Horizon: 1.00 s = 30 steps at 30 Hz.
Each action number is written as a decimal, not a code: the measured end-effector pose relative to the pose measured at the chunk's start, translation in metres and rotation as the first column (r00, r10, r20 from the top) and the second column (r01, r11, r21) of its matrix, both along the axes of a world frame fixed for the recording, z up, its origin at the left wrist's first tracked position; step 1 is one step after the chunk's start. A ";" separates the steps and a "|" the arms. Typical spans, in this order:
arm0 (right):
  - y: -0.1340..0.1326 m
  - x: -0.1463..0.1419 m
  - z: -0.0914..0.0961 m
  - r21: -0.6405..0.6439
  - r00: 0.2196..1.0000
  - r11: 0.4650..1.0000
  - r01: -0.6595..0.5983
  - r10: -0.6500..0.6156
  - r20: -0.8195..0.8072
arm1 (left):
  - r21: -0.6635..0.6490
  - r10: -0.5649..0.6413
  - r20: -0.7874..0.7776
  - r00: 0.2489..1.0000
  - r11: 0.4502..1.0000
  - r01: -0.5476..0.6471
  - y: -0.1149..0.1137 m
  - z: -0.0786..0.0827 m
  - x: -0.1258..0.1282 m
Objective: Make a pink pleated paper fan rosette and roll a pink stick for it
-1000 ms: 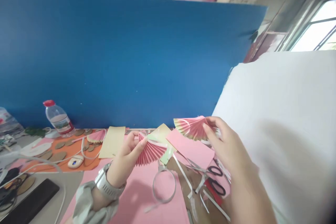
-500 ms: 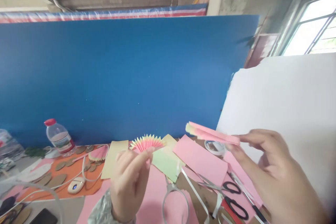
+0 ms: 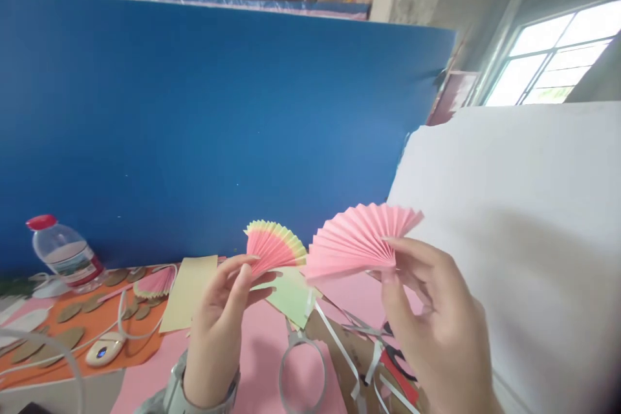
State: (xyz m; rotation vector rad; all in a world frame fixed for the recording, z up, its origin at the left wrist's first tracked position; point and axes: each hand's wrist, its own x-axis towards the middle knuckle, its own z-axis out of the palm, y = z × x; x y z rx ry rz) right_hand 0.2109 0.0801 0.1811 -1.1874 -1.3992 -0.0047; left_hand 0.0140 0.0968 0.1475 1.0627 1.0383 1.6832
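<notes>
My left hand (image 3: 223, 326) pinches the narrow end of a small pleated paper fan (image 3: 274, 244), pink with a yellow-green outer band. Its pleats spread up and to the right. In my right hand (image 3: 436, 310), thumb and fingers grip the gathered base of a larger plain pink pleated paper fan (image 3: 356, 239), opened toward the left. The two fans are held side by side above the table, their edges close together. Below them lie a light green paper sheet (image 3: 290, 297) and pink paper (image 3: 262, 349).
Grey-handled scissors (image 3: 303, 372) and black-handled scissors (image 3: 400, 362) lie among paper strips. Leftward are a yellow sheet (image 3: 189, 291), another pleated fan (image 3: 155, 283), a small white device (image 3: 105, 349), and a water bottle (image 3: 68, 259). A blue panel (image 3: 204, 129) stands behind.
Both fans have turned so their pleated faces show. My right hand has moved left, bringing the pink fan beside the smaller one. The camera view has shifted to the right.
</notes>
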 end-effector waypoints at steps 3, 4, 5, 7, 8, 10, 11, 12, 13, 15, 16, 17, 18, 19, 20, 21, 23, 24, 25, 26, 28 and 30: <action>-0.003 -0.001 0.006 -0.087 0.985 0.992 -0.089 0.075 -0.157 | -0.028 -0.038 0.140 0.989 0.999 0.042 0.006 -0.002 -0.001; -0.004 -0.001 0.008 -0.111 0.979 0.990 -0.088 0.065 -0.193 | -0.027 -0.047 0.170 0.984 0.998 0.053 0.007 -0.002 -0.001; -0.004 -0.002 0.009 -0.132 0.973 0.987 -0.087 0.055 -0.225 | -0.028 -0.055 0.196 0.979 0.998 0.061 0.008 -0.002 -0.001; -0.002 0.000 0.011 -0.170 0.951 0.978 -0.118 0.063 -0.301 | -0.046 -0.078 0.245 0.966 0.995 0.091 0.008 -0.003 0.001; 0.000 0.002 0.011 -0.188 0.937 0.971 -0.149 0.077 -0.341 | -0.063 -0.092 0.271 0.958 0.992 0.113 0.008 -0.003 0.002; 0.003 0.006 0.010 -0.219 0.907 0.952 -0.212 0.109 -0.407 | -0.087 -0.127 0.325 0.937 0.983 0.163 0.008 -0.005 0.005; 0.005 0.008 0.009 -0.235 0.896 0.942 -0.239 0.121 -0.427 | -0.091 -0.147 0.349 0.925 0.978 0.190 0.008 -0.006 0.005; 0.006 0.010 0.009 -0.249 0.891 0.933 -0.258 0.130 -0.434 | -0.091 -0.163 0.375 0.913 0.973 0.211 0.009 -0.007 0.006; 0.006 0.011 0.008 -0.263 0.895 0.929 -0.261 0.130 -0.427 | -0.089 -0.173 0.404 0.898 0.970 0.226 0.009 -0.008 0.006; 0.006 0.013 0.007 -0.252 0.930 0.944 -0.215 0.118 -0.349 | -0.095 -0.177 0.468 0.866 0.964 0.249 0.010 -0.008 0.006; 0.005 0.013 0.006 -0.213 0.960 0.964 -0.159 0.101 -0.262 | -0.106 -0.170 0.497 0.851 0.961 0.254 0.010 -0.008 0.005; 0.005 0.014 0.005 -0.141 0.987 0.986 -0.085 0.064 -0.144 | -0.120 -0.158 0.516 0.842 0.960 0.254 0.010 -0.008 0.005; 0.005 0.014 0.003 -0.045 1.000 0.999 -0.014 0.014 -0.010 | -0.134 -0.148 0.525 0.838 0.958 0.254 0.009 -0.007 0.005; 0.005 0.015 0.001 0.054 0.992 0.998 0.031 -0.037 0.119 | -0.147 -0.142 0.525 0.839 0.956 0.254 0.008 -0.006 0.006; 0.006 0.015 -0.001 0.128 0.971 0.991 0.049 -0.077 0.224 | -0.156 -0.138 0.524 0.840 0.955 0.254 0.007 -0.005 0.006; 0.007 0.014 -0.004 0.170 0.949 0.984 0.054 -0.104 0.298 | -0.159 -0.140 0.525 0.840 0.953 0.258 0.005 -0.005 0.008; 0.008 0.011 -0.009 0.177 0.928 0.984 0.021 -0.085 0.363 | -0.154 -0.159 0.535 0.830 0.947 0.281 0.001 -0.004 0.011; 0.009 0.008 -0.012 0.156 0.929 0.988 -0.014 -0.045 0.368 | -0.146 -0.173 0.543 0.822 0.944 0.295 -0.002 -0.004 0.013; 0.009 0.004 -0.014 0.139 0.931 0.989 -0.052 -0.003 0.365 | -0.141 -0.183 0.552 0.814 0.941 0.307 -0.004 -0.003 0.016; 0.010 -0.001 -0.017 0.122 0.932 0.988 -0.094 0.044 0.360 | -0.137 -0.189 0.560 0.807 0.939 0.315 -0.007 -0.003 0.019; 0.010 -0.012 -0.021 0.072 0.922 0.977 -0.199 0.161 0.352 | -0.130 -0.185 0.572 0.799 0.942 0.311 -0.011 -0.003 0.023; 0.010 -0.021 -0.024 0.009 0.899 0.955 -0.297 0.277 0.339 | -0.101 -0.187 0.583 0.790 0.949 0.299 -0.013 -0.002 0.026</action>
